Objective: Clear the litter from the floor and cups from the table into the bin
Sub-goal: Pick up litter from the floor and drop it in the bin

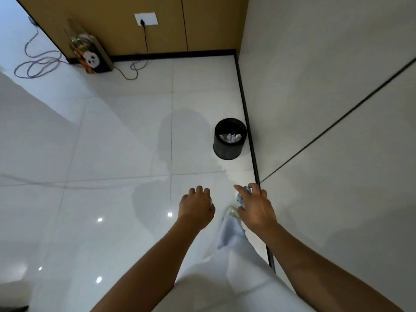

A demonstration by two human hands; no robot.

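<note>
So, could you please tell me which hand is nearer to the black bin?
Right. The right hand, holding crumpled litter, is below the black bin by the wall; the left hand is lower left, slightly farther away.

No legible text, brand, number or sign anywhere in view. Printed bag against the far wall carries a panda-face graphic and orange patterning only; any lettering there too small and blurred to make out.

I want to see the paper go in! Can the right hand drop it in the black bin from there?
Probably not yet. The right hand grips crumpled paper, but the bin stands farther ahead by the wall. Bare floor leaves the way free.
</note>
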